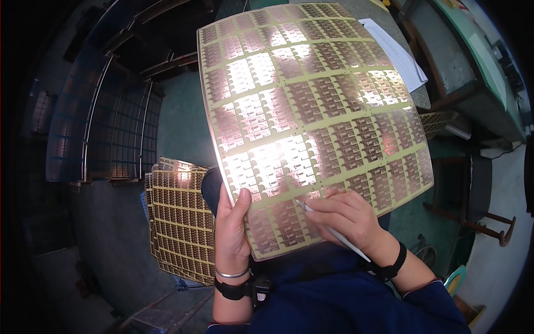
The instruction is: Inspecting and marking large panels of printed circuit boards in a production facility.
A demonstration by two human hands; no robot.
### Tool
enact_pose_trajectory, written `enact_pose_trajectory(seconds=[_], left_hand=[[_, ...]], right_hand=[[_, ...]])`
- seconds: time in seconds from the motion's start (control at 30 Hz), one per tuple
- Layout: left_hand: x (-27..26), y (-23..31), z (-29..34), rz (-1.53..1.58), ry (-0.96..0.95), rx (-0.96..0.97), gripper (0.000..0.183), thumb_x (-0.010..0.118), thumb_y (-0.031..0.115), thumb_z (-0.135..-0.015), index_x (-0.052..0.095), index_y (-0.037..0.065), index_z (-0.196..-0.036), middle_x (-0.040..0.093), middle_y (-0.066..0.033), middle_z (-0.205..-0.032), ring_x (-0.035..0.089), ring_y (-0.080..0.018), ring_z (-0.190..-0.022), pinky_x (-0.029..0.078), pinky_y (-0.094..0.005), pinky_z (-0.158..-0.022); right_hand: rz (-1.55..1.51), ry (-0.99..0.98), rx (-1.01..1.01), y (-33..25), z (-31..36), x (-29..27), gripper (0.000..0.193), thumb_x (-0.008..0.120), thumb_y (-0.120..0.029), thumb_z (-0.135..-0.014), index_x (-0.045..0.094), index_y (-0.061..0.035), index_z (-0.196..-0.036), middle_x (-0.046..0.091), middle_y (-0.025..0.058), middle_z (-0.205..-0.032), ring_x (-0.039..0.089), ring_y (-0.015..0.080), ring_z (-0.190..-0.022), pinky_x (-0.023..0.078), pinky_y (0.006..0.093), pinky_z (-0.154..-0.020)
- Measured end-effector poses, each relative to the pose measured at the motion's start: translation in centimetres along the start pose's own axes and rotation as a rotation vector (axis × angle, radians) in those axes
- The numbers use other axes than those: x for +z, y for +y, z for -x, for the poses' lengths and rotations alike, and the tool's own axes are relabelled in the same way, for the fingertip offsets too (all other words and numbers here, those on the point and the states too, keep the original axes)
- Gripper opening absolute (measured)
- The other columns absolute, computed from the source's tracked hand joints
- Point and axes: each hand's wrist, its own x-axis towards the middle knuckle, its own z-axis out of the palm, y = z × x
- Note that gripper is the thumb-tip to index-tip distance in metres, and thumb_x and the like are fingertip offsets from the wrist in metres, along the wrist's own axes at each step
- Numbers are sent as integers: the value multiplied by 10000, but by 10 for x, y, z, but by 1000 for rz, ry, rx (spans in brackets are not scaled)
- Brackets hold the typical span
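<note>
A large printed circuit board panel [328, 106], green-yellow with rows of repeated copper patterns, is held up tilted before me and throws back bright glare. At its lower left edge my left hand [231, 225] grips it, thumb on the face and fingers mostly behind. My right hand [350, 220] pinches a slim, pale pen-like tool [349, 244] over the panel's lower part. The tool's tip [301, 204] points up and left, at or just above the surface. Whether it touches, I cannot tell.
To the left, a stack of similar panels [183, 222] lies beside my leg. Beyond it stands a rack [111, 119] of dark blue panels. Paper sheets [397, 53] rest on a table behind the panel. A dark wooden chair [473, 214] and a green-topped bench [489, 72] stand at right.
</note>
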Motion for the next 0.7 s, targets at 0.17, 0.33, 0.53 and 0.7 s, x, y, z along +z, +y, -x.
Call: enact_pose_trajectory(seconds=[0.17, 0.33, 0.53, 0.7], left_hand=[[1, -1, -1, 5, 5, -12, 447, 495, 101, -910, 327, 18, -1316, 487, -113, -1245, 491, -184, -1117, 401, -311, -937], [1, -2, -2, -7, -5, -2, 447, 490, 99, -913, 323, 18, -1320, 484, -111, -1250, 487, -181, -1121, 399, -308, -939], [4, -1, -4, -8, -10, 2, 446, 485, 100, -916, 322, 18, -1323, 479, -111, -1258, 484, -177, -1125, 394, -305, -945], [1, 0, -3, -27, -8, 14, 442, 479, 101, -919, 322, 16, -1324, 479, -108, -1258, 480, -175, -1128, 391, -303, -946]], right_hand=[[8, 1, 1, 2, 1, 0, 329, 700, -48, -614, 620, -105, -928, 618, 5, -1055, 593, 160, -824, 461, 279, -685], [-51, 7, 5, 4, 1, -3, 348, 696, -42, -612, 617, -98, -947, 616, 14, -1054, 597, 173, -821, 470, 292, -684], [-29, 3, 6, 6, 2, -2, 363, 690, -35, -609, 617, -101, -958, 615, 19, -1055, 597, 177, -824, 475, 296, -682], [-30, 7, -14, 6, 0, -3, 361, 686, -34, -612, 616, -102, -959, 613, 18, -1059, 596, 174, -830, 473, 290, -679]])
